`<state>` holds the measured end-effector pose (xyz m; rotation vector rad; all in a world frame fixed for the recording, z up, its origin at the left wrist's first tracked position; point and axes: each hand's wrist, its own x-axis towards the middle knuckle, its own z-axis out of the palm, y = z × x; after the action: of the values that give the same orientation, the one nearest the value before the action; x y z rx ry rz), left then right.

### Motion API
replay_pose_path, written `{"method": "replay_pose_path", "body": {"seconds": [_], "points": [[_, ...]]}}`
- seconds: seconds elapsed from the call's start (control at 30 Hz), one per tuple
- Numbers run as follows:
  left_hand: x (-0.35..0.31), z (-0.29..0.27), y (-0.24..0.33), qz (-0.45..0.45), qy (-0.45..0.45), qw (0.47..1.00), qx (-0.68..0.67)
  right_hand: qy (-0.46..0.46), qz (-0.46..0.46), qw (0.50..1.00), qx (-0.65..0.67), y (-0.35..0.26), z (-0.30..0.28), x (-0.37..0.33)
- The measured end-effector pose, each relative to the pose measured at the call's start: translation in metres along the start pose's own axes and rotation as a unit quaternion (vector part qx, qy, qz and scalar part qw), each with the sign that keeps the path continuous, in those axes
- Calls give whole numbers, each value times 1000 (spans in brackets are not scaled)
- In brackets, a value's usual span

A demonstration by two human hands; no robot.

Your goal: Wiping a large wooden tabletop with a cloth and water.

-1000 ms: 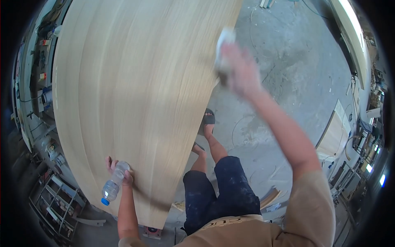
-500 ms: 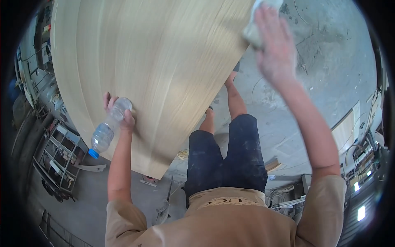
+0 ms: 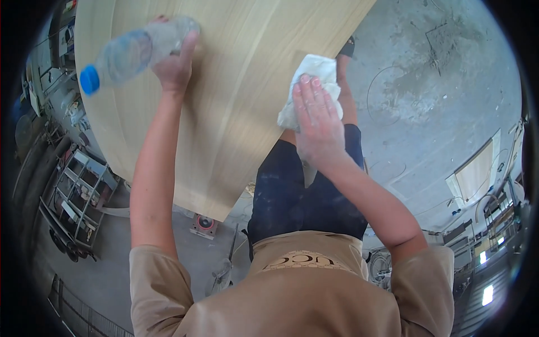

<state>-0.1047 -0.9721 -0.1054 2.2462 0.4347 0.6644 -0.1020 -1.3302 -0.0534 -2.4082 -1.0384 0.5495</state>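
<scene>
My left hand (image 3: 175, 64) is wrapped round a clear plastic bottle (image 3: 126, 53) with a blue cap. The bottle lies tilted above a wide wooden panel (image 3: 224, 67), its cap pointing to the left. My right hand (image 3: 319, 115) presses a folded white cloth (image 3: 320, 67) at the panel's right edge, with the fingers laid flat together over it. Part of the cloth reaches past the edge. The underside of the cloth is hidden, and so are most of my left fingers, behind the bottle.
A metal rack (image 3: 84, 196) with odds and ends stands on the left. Below the panel's near corner sits a small boxy object with a round red-rimmed face (image 3: 205, 223). Grey concrete floor (image 3: 415, 112) stretches to the right, with a pale framed board (image 3: 477, 168) farther over.
My right hand has brought the cloth nearer along the panel's right edge. My left hand has moved farther away over the panel with the bottle, which now lies more level.
</scene>
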Motion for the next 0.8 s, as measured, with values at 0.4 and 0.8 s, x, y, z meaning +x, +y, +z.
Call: {"method": "replay_pose_path", "body": {"seconds": [0.4,0.8], "points": [[7,-2,-2,-131,-56,978,-152,-134,-159,975,-73,-114,98,-125],[17,20,47,-159,45,943,-291,-314,24,812,492,-144,127,-189]]}}
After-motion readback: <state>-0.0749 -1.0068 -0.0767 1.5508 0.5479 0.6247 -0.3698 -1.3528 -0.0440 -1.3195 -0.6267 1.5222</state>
